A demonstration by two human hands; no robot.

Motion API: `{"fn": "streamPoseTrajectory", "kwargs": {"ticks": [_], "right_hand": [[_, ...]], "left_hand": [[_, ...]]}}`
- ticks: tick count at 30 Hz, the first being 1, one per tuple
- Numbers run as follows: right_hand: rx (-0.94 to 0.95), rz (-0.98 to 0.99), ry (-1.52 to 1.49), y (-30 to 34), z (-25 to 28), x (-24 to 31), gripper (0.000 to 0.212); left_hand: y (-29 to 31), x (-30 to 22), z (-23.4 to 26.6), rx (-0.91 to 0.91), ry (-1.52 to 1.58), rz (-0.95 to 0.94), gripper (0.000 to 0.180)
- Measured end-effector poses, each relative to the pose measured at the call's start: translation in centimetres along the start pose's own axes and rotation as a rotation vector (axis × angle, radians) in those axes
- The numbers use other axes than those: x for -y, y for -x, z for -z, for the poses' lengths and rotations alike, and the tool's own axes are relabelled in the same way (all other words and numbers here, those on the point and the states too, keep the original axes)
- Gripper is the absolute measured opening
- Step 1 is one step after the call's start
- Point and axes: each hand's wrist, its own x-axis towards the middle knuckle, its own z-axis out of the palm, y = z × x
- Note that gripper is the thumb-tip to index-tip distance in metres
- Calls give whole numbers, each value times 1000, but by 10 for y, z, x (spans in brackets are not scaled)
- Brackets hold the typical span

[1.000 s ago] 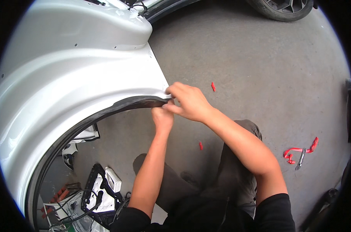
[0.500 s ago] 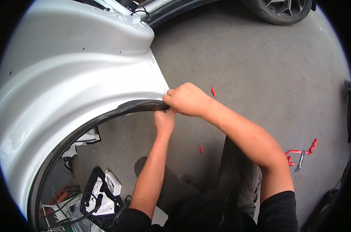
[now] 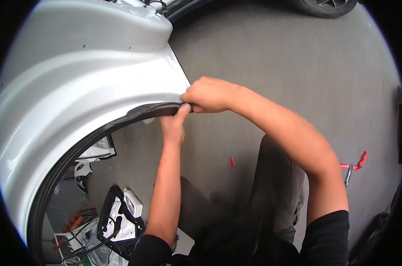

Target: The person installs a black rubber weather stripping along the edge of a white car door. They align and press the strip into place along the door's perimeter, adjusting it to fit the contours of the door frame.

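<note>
Right hand [image 3: 207,95] fisted, pinching end of black trim strip [image 3: 134,114] under silver panel [image 3: 77,88]; left hand [image 3: 174,126] below it, thumb pressing strip.

A black rubber trim strip [image 3: 121,120] curves along the arch edge of a silver body panel [image 3: 77,88], its upper end at the panel's corner.

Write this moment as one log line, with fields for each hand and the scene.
left hand: pressing black trim from below | right hand: gripping trim end | panel: silver, arch edge | floor: red clip
</note>
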Motion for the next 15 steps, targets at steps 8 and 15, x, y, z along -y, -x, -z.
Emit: {"fn": "streamPoseTrajectory", "kwargs": {"ticks": [8,15], "right_hand": [[-187,-119,-246,25,8,-18,11],[-229,-214,-163,41,-16,-7,14]], "left_hand": [[-9,-54,6,-48,-183,-336,51],[-2,-61,9,-78,-308,-331,45]]}}
